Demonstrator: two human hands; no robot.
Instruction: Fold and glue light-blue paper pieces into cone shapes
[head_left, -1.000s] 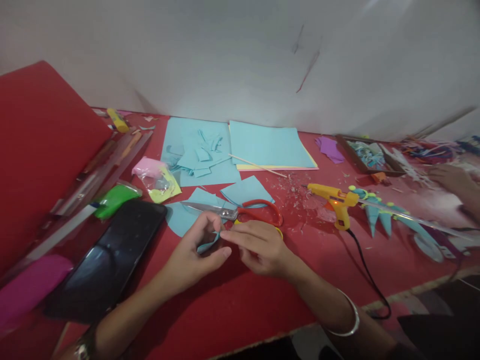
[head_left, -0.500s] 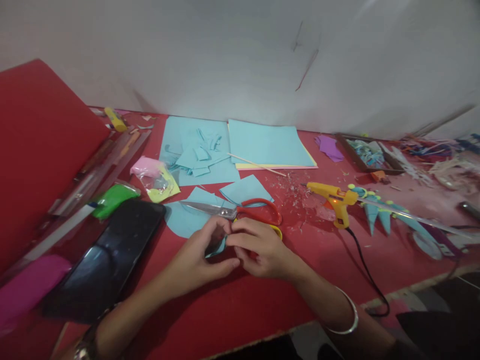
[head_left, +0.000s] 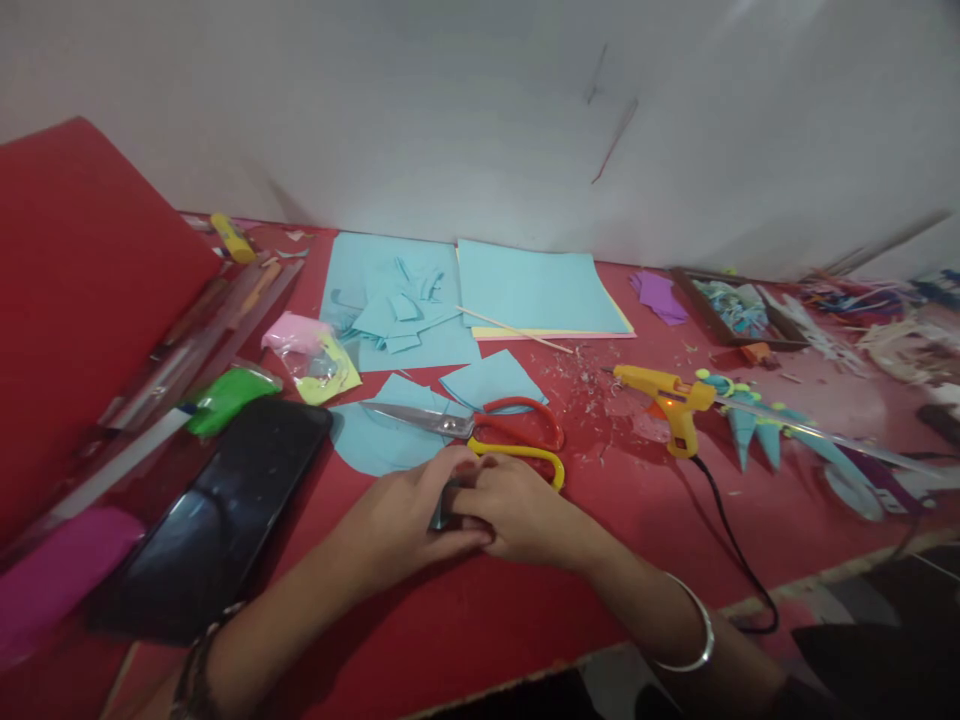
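My left hand (head_left: 412,510) and my right hand (head_left: 517,510) meet over the near part of the red table. Between them is a small piece of blue paper (head_left: 442,507), mostly hidden by my fingers. Both hands are closed around it. Just beyond my hands lie scissors (head_left: 469,425) with one red and one yellow handle loop, their blades pointing left. Under the blades rests a rounded piece of blue paper (head_left: 367,440), and a folded blue piece (head_left: 495,380) sits behind the handles.
A black phone (head_left: 217,520) lies to the left. On the right stands a yellow glue gun (head_left: 667,400) with a glowing light and a black cord. Blue sheets (head_left: 540,285) and paper scraps (head_left: 401,310) lie by the wall. Blue cones (head_left: 754,435) are at the far right.
My hands have drawn closer together and dropped slightly, uncovering more of the yellow scissor loop. The blue paper piece between them is now more hidden.
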